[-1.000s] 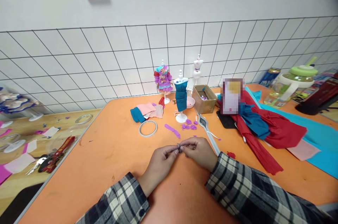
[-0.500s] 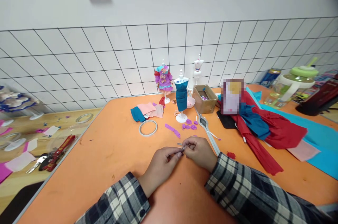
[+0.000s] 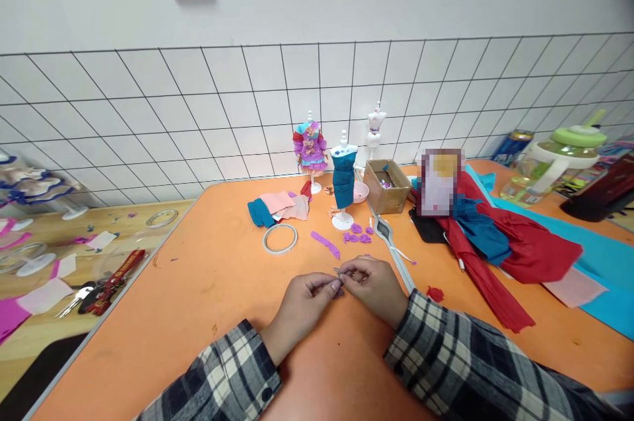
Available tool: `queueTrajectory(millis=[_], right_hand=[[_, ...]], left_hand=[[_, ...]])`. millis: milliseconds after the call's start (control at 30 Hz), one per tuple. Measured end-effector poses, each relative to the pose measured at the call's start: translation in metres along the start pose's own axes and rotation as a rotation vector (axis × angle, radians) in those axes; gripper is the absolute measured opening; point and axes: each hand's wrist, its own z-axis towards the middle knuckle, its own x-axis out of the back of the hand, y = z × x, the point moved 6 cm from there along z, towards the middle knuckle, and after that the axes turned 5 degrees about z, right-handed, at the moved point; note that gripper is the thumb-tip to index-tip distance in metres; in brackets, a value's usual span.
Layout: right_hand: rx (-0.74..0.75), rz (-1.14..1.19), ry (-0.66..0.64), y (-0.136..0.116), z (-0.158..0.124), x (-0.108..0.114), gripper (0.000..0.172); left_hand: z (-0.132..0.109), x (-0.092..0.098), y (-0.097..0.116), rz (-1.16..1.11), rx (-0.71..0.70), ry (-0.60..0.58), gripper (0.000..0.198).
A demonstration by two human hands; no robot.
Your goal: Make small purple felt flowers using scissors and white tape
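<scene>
Low over the orange table, my left hand and my right hand meet with thumbs and fingers pinched together. Whatever lies between the fingertips is too small to name; only a thin dark tip pokes out by the right fingers. Just beyond them lie a purple crepe strip and several small purple scrunched pieces. Farther back stands a small dress form wrapped in teal paper. To its left, another dress form wears a purple ruffled dress.
A roll of tape and folded paper pieces lie left of centre. Grey scissors, a cardboard box and red crepe paper are to the right, with a lidded jug behind. Keys rest on the wooden table at left.
The view has shifted slightly, so the background sits a little farther right. My hands stay pinched together, the fingertips slightly closer than before.
</scene>
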Motion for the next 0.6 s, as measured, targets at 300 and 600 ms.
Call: queueTrajectory(millis=[300, 600], right_hand=[[0.13, -0.126, -0.097, -0.015, -0.004, -0.006, 0.011], [0.137, -0.173, 0.036, -0.019, -0.004, 0.002, 0.01]], left_hand=[[-0.001, 0.0, 0.0, 0.236, -0.077, 0.056, 0.023], [0.001, 0.001, 0.004, 0.045, -0.031, 0.081, 0.026]])
